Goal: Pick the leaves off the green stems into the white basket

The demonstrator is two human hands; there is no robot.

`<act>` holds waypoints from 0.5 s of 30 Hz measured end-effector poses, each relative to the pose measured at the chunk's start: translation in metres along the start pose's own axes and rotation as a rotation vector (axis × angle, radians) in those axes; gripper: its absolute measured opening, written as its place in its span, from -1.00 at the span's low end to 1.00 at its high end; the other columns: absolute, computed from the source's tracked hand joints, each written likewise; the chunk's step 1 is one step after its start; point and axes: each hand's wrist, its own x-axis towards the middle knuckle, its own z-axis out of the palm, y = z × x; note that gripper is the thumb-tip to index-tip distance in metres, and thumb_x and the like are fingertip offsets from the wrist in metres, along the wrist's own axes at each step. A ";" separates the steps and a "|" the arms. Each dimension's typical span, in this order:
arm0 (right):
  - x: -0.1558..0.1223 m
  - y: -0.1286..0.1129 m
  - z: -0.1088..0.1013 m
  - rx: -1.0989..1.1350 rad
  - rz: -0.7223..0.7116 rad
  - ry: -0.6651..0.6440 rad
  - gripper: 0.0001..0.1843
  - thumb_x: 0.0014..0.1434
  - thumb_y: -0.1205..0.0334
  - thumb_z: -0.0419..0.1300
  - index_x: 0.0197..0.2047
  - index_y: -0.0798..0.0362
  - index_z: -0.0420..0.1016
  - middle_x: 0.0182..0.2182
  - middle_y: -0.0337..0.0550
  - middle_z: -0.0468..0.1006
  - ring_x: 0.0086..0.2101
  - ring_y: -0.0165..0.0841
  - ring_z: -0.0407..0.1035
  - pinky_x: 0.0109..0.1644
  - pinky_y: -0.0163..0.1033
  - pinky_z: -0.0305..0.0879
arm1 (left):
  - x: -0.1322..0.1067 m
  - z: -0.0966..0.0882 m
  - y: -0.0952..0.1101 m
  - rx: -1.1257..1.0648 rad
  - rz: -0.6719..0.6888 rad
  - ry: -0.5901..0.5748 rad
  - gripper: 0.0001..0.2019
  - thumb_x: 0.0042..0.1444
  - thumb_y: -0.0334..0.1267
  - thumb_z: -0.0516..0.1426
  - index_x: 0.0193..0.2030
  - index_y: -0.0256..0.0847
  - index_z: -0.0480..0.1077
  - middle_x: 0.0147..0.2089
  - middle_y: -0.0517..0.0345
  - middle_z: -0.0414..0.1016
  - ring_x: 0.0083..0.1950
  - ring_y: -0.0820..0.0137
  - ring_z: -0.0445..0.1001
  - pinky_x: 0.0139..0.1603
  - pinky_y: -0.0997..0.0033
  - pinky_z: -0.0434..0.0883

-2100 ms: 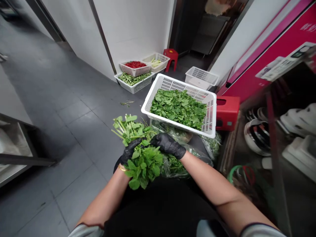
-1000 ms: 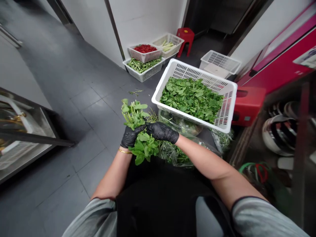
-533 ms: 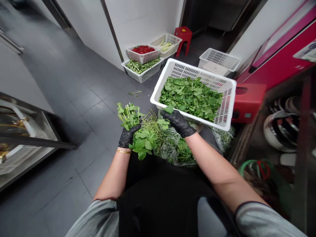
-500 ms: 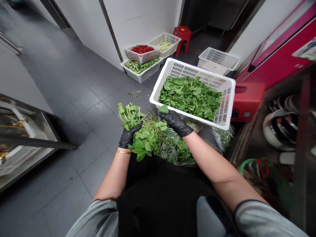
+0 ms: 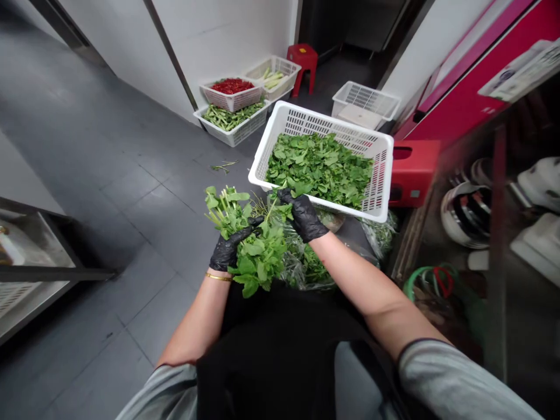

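Observation:
My left hand [image 5: 234, 245], in a black glove, is closed around a bunch of leafy greens [image 5: 262, 254]; pale cut stems point up and away, and leaves hang over my lap. My right hand [image 5: 303, 213], gloved too, pinches a leafy sprig [image 5: 280, 204] at the near rim of a white plastic basket [image 5: 256, 175]. Picked green leaves [image 5: 319, 166] fill much of that basket. Under my hands, bare stems [image 5: 259, 205] show in part. A clear plastic bag [image 5: 300, 262] of more greens lies close to my lap, partly hidden by my right arm.
By the wall stand baskets of red chillies [image 5: 233, 86], green cut vegetables [image 5: 231, 116] and pale vegetable pieces [image 5: 272, 79], beside a red stool [image 5: 303, 61]. Another red stool [image 5: 415, 175] is behind the basket's right side. A metal rack [image 5: 52, 274] stands at left, shelves at right.
The view has turned slightly right. My right hand, which held a few loose leaves at the basket rim, now has a longer sprig pinched near the bunch. My left hand keeps its bunch.

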 end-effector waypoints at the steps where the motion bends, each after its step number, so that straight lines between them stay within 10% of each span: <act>1: -0.004 0.001 0.003 -0.007 -0.013 0.019 -0.51 0.10 -0.23 0.24 -0.11 0.00 0.53 -0.28 -0.16 0.61 -0.07 -0.27 0.47 0.08 -0.14 0.40 | 0.000 0.007 -0.003 -0.007 -0.012 -0.004 -0.63 -0.16 -0.29 0.43 -0.12 -0.21 0.64 0.04 -0.04 0.67 0.12 0.02 0.59 0.15 0.04 0.52; 15: -0.019 -0.028 -0.016 -0.061 -0.082 -0.431 -0.66 -0.01 -0.06 0.43 -0.24 -0.03 0.64 -0.30 -0.20 0.66 -0.12 -0.21 0.52 0.12 -0.04 0.44 | 0.000 0.019 -0.020 0.261 0.112 0.040 -0.58 -0.27 -0.30 0.49 -0.19 -0.23 0.59 -0.08 0.01 0.67 -0.08 0.16 0.62 0.04 0.14 0.53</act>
